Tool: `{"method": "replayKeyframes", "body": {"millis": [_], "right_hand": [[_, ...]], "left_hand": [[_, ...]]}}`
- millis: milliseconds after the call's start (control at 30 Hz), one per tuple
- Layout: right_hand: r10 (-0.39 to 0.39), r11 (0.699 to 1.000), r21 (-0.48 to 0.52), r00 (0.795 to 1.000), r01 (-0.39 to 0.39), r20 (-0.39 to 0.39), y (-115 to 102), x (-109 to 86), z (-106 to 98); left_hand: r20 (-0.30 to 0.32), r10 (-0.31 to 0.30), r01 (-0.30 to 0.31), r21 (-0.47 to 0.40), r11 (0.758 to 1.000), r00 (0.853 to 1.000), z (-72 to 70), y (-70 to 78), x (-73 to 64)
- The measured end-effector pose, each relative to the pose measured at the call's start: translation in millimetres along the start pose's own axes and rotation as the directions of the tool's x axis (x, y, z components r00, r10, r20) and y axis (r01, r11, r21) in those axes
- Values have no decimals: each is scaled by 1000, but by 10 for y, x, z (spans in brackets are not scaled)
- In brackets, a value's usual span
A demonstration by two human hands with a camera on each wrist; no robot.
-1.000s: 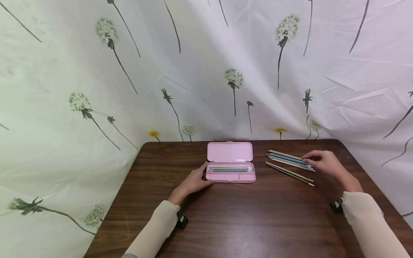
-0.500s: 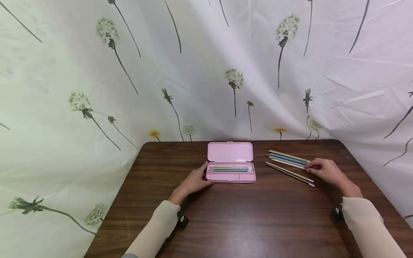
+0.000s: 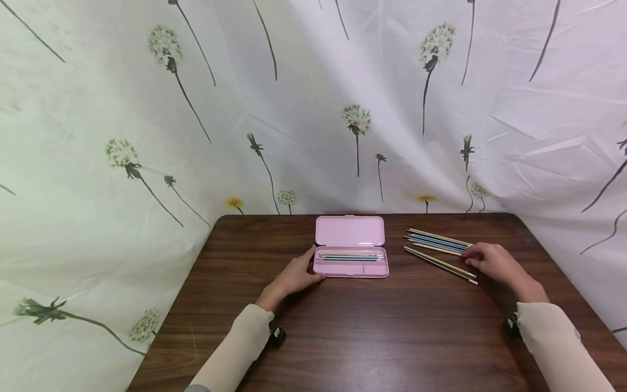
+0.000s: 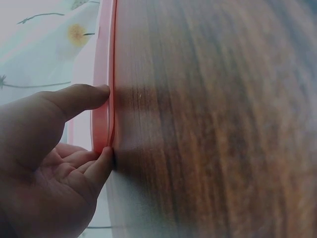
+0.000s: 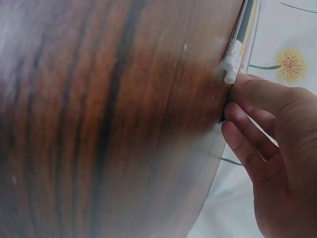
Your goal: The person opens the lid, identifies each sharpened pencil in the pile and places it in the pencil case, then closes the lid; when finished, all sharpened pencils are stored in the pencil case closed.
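Just right of the left hand [image 3: 294,275], the pink case [image 3: 338,269] lies open on the dark wooden surface [image 3: 343,326]. That hand holds the case by its left end, thumb against the near wall and the other fingers round the end. Ahead of it and to its right, the lid [image 3: 350,231] lies folded back; a few pencils [image 3: 350,257] rest lengthwise in the far compartment. Well to the right, the right hand [image 3: 495,261] is at the right end of a loose bundle [image 3: 433,242], its fingers bent and the gap narrow; they cover the ends, so whether it pinches a pencil one cannot tell. Left of that hand and nearer the person, a pair [image 3: 441,264], one pale and one dark, lies slantwise, white erasers just beside the fingers. Behind each hand comes a cream sleeve [image 3: 558,332]; beyond both hangs a flowered cloth [image 3: 294,109].
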State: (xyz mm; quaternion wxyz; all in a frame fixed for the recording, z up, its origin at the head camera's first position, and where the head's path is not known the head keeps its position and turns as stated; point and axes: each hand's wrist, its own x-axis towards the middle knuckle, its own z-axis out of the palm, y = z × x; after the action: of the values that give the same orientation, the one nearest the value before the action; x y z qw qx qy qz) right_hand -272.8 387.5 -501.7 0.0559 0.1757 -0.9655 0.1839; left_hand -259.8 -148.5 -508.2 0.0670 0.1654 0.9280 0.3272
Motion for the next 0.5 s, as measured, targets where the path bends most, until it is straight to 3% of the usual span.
{"method": "replayKeyframes", "body": {"millis": [267, 500], "right_hand": [[19, 1000, -18, 999, -20, -26, -29, -5, -20], [41, 999, -8, 999, -41, 24, -20, 1, -27]], "left_hand": [[5, -2, 2, -5, 1000, 1000, -6, 7, -8], [-2, 2, -2, -20, 1000, 1000, -14, 9, -14]]}}
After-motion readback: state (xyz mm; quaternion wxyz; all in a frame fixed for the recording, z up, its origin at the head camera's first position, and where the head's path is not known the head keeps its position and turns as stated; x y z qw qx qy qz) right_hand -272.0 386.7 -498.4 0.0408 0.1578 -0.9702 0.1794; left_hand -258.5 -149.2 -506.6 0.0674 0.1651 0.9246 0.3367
